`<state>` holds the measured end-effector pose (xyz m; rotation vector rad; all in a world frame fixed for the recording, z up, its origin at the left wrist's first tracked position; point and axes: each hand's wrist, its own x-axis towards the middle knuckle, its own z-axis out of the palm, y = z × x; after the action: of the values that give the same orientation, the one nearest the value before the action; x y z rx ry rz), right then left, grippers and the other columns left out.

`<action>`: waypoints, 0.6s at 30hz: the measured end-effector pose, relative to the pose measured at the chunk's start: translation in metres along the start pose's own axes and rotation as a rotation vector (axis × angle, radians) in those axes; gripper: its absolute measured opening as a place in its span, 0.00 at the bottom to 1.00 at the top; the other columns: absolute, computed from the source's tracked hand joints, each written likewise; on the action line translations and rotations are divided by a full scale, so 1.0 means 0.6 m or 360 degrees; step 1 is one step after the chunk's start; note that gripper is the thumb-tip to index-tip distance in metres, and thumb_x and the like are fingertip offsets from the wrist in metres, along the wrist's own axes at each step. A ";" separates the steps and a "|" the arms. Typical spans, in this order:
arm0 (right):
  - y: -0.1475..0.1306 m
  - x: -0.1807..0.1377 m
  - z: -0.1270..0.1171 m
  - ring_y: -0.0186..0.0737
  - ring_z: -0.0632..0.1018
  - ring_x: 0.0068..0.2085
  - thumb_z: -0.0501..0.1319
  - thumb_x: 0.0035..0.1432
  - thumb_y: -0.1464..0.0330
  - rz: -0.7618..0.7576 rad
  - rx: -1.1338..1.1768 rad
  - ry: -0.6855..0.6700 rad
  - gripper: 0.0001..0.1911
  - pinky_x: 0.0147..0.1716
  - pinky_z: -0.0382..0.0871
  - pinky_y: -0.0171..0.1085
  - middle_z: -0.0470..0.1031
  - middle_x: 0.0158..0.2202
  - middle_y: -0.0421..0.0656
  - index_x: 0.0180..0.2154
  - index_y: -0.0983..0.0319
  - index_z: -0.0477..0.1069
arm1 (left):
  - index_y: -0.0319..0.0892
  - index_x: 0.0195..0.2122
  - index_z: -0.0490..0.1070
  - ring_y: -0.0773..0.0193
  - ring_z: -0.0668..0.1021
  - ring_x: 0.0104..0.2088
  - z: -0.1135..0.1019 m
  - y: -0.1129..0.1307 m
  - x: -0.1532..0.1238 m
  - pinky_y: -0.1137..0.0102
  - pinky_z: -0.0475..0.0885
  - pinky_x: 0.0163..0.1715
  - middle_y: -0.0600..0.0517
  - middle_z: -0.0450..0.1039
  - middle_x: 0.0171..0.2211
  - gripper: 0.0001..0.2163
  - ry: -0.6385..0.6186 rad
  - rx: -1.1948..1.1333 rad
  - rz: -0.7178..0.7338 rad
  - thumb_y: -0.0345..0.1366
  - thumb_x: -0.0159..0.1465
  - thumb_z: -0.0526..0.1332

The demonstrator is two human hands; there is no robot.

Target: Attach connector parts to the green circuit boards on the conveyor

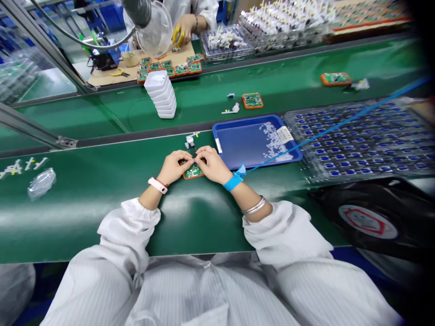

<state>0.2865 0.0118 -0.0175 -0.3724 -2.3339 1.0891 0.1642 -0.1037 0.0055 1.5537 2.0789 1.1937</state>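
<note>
A small green circuit board in an orange frame lies on the green bench in front of me. My left hand and my right hand are both over it, fingers curled and fingertips pinched together above the board. What the fingertips pinch is too small to make out. A small grey and white part lies just beyond the hands. My right wrist wears a blue strap with a blue cord running off to the right.
A blue tray with small white bits sits right of my hands. Clear trays of blue parts lie further right. A stack of white cups and loose boards sit on the belt. Another person's hand works opposite.
</note>
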 end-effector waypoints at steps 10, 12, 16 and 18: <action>-0.002 0.006 0.001 0.40 0.70 0.37 0.54 0.51 0.77 0.0182 -0.0015 -0.0005 0.10 0.42 0.66 0.41 0.66 0.32 0.45 0.20 0.61 0.62 | 0.38 0.23 0.75 0.63 0.77 0.31 -0.007 0.002 0.018 0.69 0.71 0.34 0.49 0.77 0.30 0.05 -0.0050 0.0090 -0.0275 0.30 0.54 0.62; -0.003 0.004 0.000 0.40 0.70 0.38 0.54 0.51 0.75 0.0149 0.0054 0.0014 0.08 0.42 0.66 0.41 0.66 0.34 0.46 0.22 0.61 0.63 | 0.39 0.24 0.75 0.62 0.77 0.33 -0.007 -0.001 0.015 0.69 0.71 0.36 0.49 0.77 0.30 0.05 -0.0009 0.0036 -0.0211 0.32 0.54 0.62; -0.002 0.002 -0.001 0.41 0.70 0.41 0.54 0.53 0.74 0.0060 0.0141 0.0051 0.06 0.43 0.65 0.42 0.67 0.37 0.46 0.25 0.62 0.65 | 0.40 0.27 0.76 0.62 0.77 0.36 -0.006 -0.004 0.005 0.67 0.71 0.41 0.49 0.77 0.33 0.05 0.0030 -0.0122 -0.0076 0.35 0.56 0.62; -0.001 0.002 -0.001 0.41 0.70 0.42 0.54 0.54 0.73 0.0026 0.0147 0.0047 0.06 0.44 0.65 0.43 0.67 0.37 0.46 0.25 0.62 0.66 | 0.40 0.28 0.77 0.62 0.77 0.37 -0.005 -0.004 0.002 0.66 0.71 0.41 0.48 0.77 0.34 0.06 0.0020 -0.0166 -0.0054 0.36 0.56 0.62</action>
<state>0.2860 0.0120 -0.0164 -0.3713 -2.2492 1.1865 0.1600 -0.1043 0.0060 1.4623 2.0080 1.2817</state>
